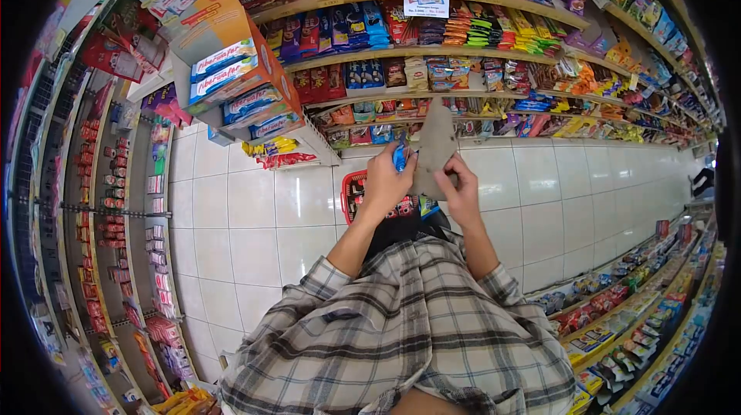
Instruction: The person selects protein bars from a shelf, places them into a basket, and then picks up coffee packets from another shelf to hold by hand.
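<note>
Both of my hands are raised in front of my body, above a red basket that holds several dark and red packets. My left hand is closed around a small shiny blue packet. A long grey-beige piece, limp like cloth and narrowing at its far end, stands up between the hands. Thumb and fingers of my right hand pinch its lower right edge. Its left edge touches the fingers of my left hand.
Ahead stand snack shelves full of wrapped bars and packets. At the front left is a wafer display stand. More shelves line the left and the lower right. White floor tiles lie between them.
</note>
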Demonstrator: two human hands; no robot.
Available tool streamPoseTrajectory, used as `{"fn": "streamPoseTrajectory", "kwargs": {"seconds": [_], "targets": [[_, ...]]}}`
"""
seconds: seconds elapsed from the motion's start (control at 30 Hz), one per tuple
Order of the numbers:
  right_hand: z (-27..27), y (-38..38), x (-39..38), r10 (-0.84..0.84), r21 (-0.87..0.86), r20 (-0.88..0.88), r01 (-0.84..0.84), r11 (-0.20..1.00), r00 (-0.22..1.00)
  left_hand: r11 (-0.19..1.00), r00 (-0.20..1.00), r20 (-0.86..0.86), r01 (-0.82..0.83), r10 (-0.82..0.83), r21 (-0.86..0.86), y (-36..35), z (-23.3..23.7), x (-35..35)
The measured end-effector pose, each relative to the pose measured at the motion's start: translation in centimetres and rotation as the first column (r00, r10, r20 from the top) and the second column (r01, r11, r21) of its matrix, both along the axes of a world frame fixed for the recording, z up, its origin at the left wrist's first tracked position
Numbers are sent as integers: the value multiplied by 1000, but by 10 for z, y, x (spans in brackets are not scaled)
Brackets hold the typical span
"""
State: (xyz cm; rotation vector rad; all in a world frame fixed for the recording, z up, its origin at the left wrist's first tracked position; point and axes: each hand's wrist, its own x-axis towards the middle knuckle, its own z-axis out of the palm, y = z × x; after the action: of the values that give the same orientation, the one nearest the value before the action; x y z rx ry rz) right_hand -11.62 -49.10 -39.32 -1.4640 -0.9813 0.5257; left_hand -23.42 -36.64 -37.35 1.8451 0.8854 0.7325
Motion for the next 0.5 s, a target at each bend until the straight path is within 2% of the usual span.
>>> {"fn": "streamPoseTrajectory", "kwargs": {"seconds": [0.07,0.13,0.2,0.27,0.3,0.4,0.5], "targets": [[28,23,-26,-232,177,-157,259,950,960,1000,1000,12,-21,21,19,-3,-1,1],[35,33,-21,-308,200,-113,326,924,944,999,1000,-4,-30,30,-18,-1,7,2],[21,26,5,-224,60,145,218,974,964,995,998,-23,-54,52,-83,2,9,5],[19,20,17,-322,133,243,297,946,915,982,996,-43,-89,83,-169,11,0,14],[20,21,24,-372,178,291,333,926,881,966,992,89,-64,89,-251,17,-15,21],[30,25,33,-385,219,394,322,921,835,968,988,122,-60,92,-244,20,-28,41],[28,42,40,-240,151,563,188,971,791,993,996,90,13,-3,-120,10,-5,59]]}}
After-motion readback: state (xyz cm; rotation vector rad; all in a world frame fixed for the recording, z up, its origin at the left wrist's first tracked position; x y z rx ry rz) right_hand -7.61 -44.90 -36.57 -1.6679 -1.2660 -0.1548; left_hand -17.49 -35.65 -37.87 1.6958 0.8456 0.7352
